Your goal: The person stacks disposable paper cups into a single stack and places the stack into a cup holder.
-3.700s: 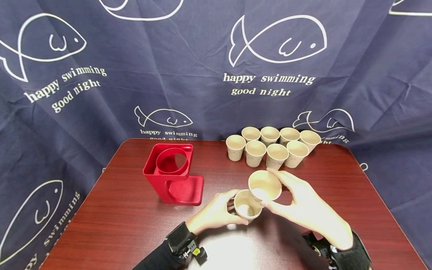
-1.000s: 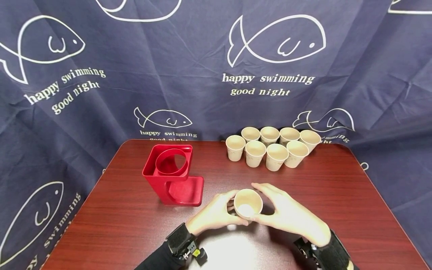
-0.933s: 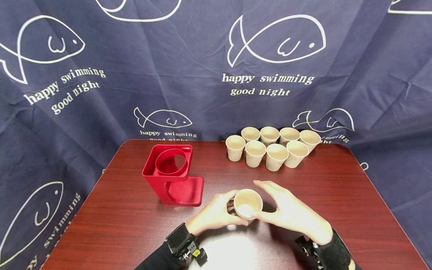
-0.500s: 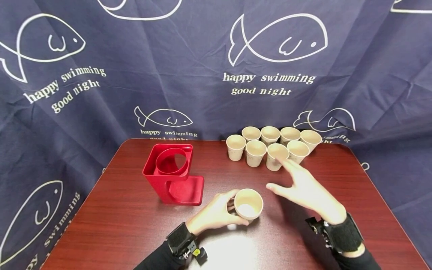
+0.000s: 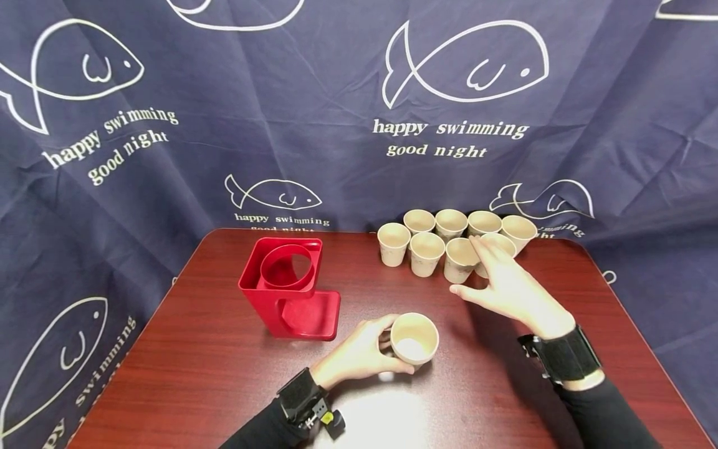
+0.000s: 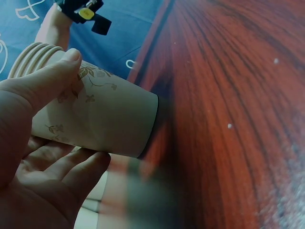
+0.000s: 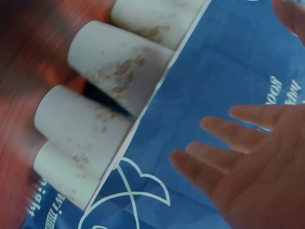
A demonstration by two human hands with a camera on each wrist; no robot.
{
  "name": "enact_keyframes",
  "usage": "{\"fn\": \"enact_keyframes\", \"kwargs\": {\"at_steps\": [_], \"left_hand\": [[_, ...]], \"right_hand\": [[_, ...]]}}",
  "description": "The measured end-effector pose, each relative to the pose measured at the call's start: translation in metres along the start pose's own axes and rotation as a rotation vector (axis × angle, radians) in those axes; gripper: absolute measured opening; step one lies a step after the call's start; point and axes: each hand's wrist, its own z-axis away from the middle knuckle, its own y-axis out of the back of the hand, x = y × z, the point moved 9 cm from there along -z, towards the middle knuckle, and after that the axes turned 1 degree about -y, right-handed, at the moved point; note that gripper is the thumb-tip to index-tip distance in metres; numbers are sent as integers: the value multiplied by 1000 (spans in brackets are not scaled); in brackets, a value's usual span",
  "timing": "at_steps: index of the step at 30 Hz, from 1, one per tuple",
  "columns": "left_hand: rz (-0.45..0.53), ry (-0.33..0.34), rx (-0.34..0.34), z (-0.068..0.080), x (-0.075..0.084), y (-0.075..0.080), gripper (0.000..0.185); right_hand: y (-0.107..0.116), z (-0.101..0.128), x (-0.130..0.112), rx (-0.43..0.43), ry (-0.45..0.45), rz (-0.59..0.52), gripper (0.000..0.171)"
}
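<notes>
My left hand (image 5: 364, 354) holds a stack of nested paper cups (image 6: 112, 112), thumb on one side and fingers on the other. Several stacked rims show at its top in the left wrist view, and a floral print runs round the outer wall. The base of the stack is close over the table. My right hand (image 5: 513, 288) hovers at the front right of the grouped paper cups (image 5: 426, 255), fingers spread and nothing between them. It partly covers the front-right cup (image 5: 501, 242). In the right wrist view, the fingers (image 7: 200, 167) stand apart from the cups' rims.
A red cup holder (image 5: 280, 290) with a round ring on top and a square base stands left of my left hand. The cups stand upright in two rows near the table's (image 5: 185, 349) back edge. Behind hangs a blue fish-print cloth (image 5: 336, 112).
Earlier my right hand lowered a cup into the one in my left hand and let go. It has since moved right and back to the grouped cups. My left hand stays put.
</notes>
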Motion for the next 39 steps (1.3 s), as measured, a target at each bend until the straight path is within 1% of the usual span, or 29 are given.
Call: {"fn": "enact_keyframes", "kwargs": {"at_steps": [2,8,10,17,23,28,33,36,39], "left_hand": [[-8,-1,1,0,0,0,72],[-12,-3,-3,0,0,1,72],[-9,-3,-4,0,0,1,72],[-6,-1,-6,-1,0,0,72],[6,3,-13,-1,0,-1,72],[22,3,-16,0,-1,0,73],[36,-2,-15,0,-1,-1,73],[62,-3,-19,0,-1,-2,73],[79,-2,-19,0,0,-3,74]], "right_hand": [[-2,-4,3,0,16,22,101],[-5,-16,10,36,128,107,95],[-8,-19,13,36,146,125,94],[-19,-27,28,-1,129,141,92],[-23,-27,33,17,145,159,84],[-27,-29,34,27,158,146,74],[-27,-29,33,59,183,141,65],[-27,-30,33,66,186,136,65],[-28,-32,34,55,172,127,67]]}}
